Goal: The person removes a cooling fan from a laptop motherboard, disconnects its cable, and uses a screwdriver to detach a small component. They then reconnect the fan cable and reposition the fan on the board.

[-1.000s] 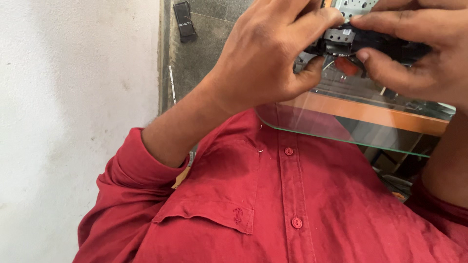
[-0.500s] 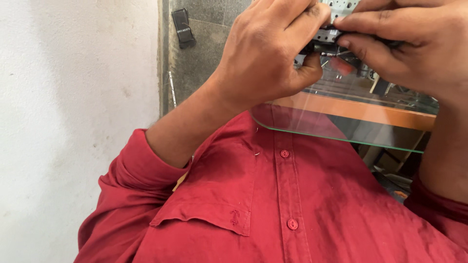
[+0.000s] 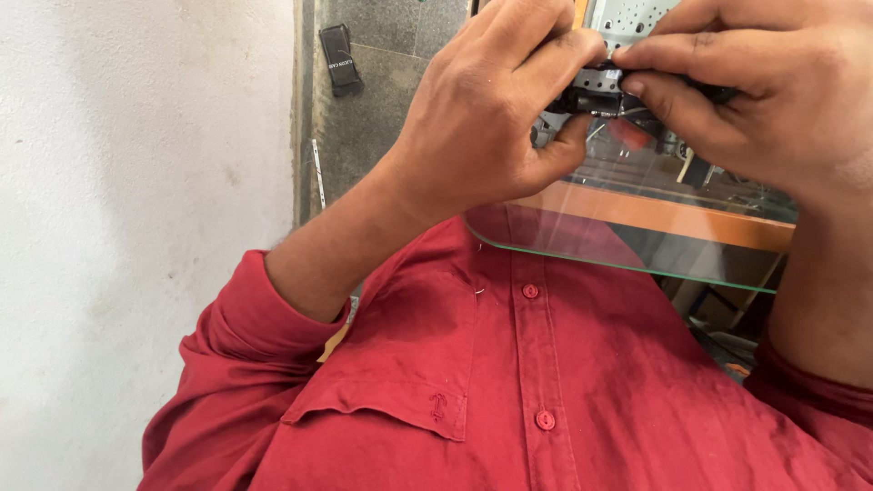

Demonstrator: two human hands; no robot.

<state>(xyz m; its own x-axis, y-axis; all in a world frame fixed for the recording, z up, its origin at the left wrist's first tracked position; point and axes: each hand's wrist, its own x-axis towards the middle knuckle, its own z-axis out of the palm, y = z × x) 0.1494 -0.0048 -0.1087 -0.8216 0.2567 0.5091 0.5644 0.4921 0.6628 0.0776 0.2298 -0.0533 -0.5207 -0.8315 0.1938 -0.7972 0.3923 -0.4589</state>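
At the upper right of the frame, the left hand (image 3: 491,127) and the right hand (image 3: 764,100) both pinch a small black part (image 3: 596,91) tightly, probably to steady it above the glass table (image 3: 637,255).

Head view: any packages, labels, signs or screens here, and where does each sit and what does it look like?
Small black case: on the grey stone floor by the white wall, upper left; flat rectangular, with a strip of light lettering.
No other package, sign or screen shows; both hands pinch a small black-and-metal part over the glass shelf.

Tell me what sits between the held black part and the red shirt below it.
In the head view, the glass tabletop with its orange-edged shelf lies between the small black part, pinched by left hand and right hand, and the red shirt.
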